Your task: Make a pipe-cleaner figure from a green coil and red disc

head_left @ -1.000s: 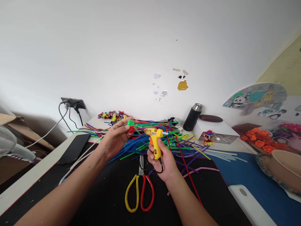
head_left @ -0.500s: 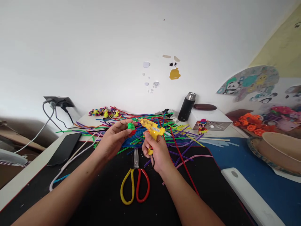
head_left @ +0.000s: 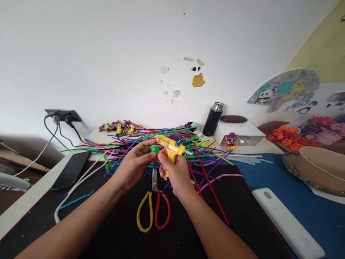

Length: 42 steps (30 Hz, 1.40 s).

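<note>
Between the thumb and fingers of my left hand (head_left: 137, 160) is a small coiled pipe-cleaner piece (head_left: 154, 149), green on top with red below. My right hand (head_left: 176, 171) is wrapped round the handle of a yellow hot glue gun (head_left: 168, 146). The gun points left, its front end right beside the green coil; the nozzle tip is hidden. A clear glue stick (head_left: 188, 152) juts from its back. Under the hands, scissors (head_left: 154, 207) with one yellow and one red handle lie on the black mat.
A heap of colourful pipe cleaners (head_left: 129, 147) spreads behind my hands. Small pipe-cleaner figures (head_left: 117, 127) lie at the back left. A black flask (head_left: 212, 120) stands by a white box (head_left: 242, 135). A phone (head_left: 71, 171) rests left; a long white device (head_left: 287, 221) lies right.
The glue gun has tilted and shifted a little left, its front now closer over the green and red piece. My left hand has moved slightly right. The view has shifted slightly.
</note>
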Tool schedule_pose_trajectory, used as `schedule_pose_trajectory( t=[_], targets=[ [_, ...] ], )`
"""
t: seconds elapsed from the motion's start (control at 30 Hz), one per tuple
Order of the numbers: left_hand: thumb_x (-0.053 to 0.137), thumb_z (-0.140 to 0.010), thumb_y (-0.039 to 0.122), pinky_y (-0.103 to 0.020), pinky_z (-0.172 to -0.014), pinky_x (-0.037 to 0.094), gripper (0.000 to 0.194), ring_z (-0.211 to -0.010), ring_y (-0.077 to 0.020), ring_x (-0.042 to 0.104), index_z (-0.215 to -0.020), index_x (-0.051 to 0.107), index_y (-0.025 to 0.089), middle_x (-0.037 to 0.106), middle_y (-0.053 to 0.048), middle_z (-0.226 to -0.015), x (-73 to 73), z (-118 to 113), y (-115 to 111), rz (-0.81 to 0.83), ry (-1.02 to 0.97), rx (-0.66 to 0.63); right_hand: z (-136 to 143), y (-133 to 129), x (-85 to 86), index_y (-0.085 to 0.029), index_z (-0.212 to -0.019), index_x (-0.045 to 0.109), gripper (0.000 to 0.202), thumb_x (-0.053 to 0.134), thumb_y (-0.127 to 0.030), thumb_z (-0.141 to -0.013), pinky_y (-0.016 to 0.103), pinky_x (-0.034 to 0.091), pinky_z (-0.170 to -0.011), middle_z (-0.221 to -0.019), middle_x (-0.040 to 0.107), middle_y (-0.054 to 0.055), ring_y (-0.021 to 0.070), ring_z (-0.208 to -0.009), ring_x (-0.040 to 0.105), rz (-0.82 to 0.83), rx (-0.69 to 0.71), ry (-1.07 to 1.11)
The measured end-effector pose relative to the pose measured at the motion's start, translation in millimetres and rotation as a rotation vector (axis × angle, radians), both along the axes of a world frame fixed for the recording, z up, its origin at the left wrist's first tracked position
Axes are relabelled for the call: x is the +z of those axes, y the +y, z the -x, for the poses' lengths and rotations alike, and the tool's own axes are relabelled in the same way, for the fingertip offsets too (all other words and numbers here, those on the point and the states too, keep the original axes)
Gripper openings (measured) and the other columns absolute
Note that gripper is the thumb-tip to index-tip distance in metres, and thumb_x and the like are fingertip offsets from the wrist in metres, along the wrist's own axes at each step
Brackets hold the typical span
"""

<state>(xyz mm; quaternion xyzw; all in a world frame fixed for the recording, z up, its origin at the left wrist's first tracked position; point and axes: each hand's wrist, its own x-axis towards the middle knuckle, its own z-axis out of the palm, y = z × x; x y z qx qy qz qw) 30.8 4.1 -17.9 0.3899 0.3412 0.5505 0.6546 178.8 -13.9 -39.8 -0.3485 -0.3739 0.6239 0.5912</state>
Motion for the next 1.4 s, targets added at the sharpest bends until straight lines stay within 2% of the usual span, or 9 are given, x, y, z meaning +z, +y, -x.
schedule_pose_trajectory(
  t=[0.17,0.3,0.6,0.77,1.0,1.4],
  targets=[
    [0.1,-0.068,0.01,-0.023,-0.075,0.063,0.049,-0.08,-0.0151,0.075,-0.114,0.083,0.013,0.081,-0.008,-0.107,-3.0,-1.6,0.7,0.082,-0.074,-0.011,0.1,0.8,-2.1,-0.019,-0.09,0.066,0.048,0.089,-0.059,-0.076,0.018,0.031,-0.036,-0.049,0.047,-0.011,0.0092,-0.038,0.047,0.003,-0.027,-0.022],
    [0.098,-0.072,0.008,-0.021,-0.069,0.063,0.044,-0.071,-0.0125,0.071,-0.113,0.084,0.01,0.08,-0.008,-0.101,-2.1,-1.6,-0.4,0.136,-0.105,-0.067,-0.4,0.9,-3.0,-0.019,-0.087,0.066,0.047,0.088,-0.059,-0.078,0.018,0.031,-0.035,-0.049,0.046,-0.011,0.0088,-0.038,0.045,-0.003,-0.036,-0.032],
    [0.091,-0.082,0.008,-0.025,-0.065,0.066,0.031,-0.077,-0.0161,0.076,-0.112,0.085,0.014,0.082,-0.01,-0.112,0.3,1.0,-3.0,0.174,-0.116,-0.116,-2.2,2.1,-1.7,-0.019,-0.085,0.065,0.048,0.09,-0.059,-0.077,0.018,0.031,-0.035,-0.05,0.045,-0.011,0.0082,-0.039,0.044,0.0,-0.033,-0.006],
    [0.092,-0.079,0.004,-0.022,-0.066,0.068,0.032,-0.069,-0.0129,0.075,-0.109,0.084,0.014,0.081,-0.006,-0.101,-0.4,0.9,-2.2,0.188,-0.139,-0.115,-2.8,1.1,0.0,-0.019,-0.085,0.064,0.049,0.091,-0.059,-0.077,0.017,0.03,-0.035,-0.05,0.044,-0.011,0.0082,-0.039,0.045,-0.004,-0.034,0.003],
    [0.088,-0.082,0.006,-0.023,-0.065,0.067,0.024,-0.069,-0.0138,0.074,-0.105,0.082,0.012,0.08,-0.006,-0.095,-4.3,0.7,-0.1,0.197,-0.168,-0.078,-2.0,0.7,-0.6,-0.02,-0.083,0.062,0.05,0.089,-0.062,-0.077,0.018,0.03,-0.035,-0.049,0.044,-0.011,0.0084,-0.039,0.045,0.0,-0.039,-0.023],
    [0.082,-0.087,0.005,-0.022,-0.072,0.067,0.02,-0.07,-0.0134,0.073,-0.105,0.083,0.012,0.082,-0.007,-0.096,-0.5,0.4,-0.4,0.217,-0.19,-0.119,-2.4,0.6,-1.0,-0.02,-0.085,0.063,0.05,0.088,-0.063,-0.078,0.018,0.03,-0.035,-0.049,0.043,-0.012,0.0078,-0.037,0.043,-0.004,-0.027,-0.017]
  ],
)
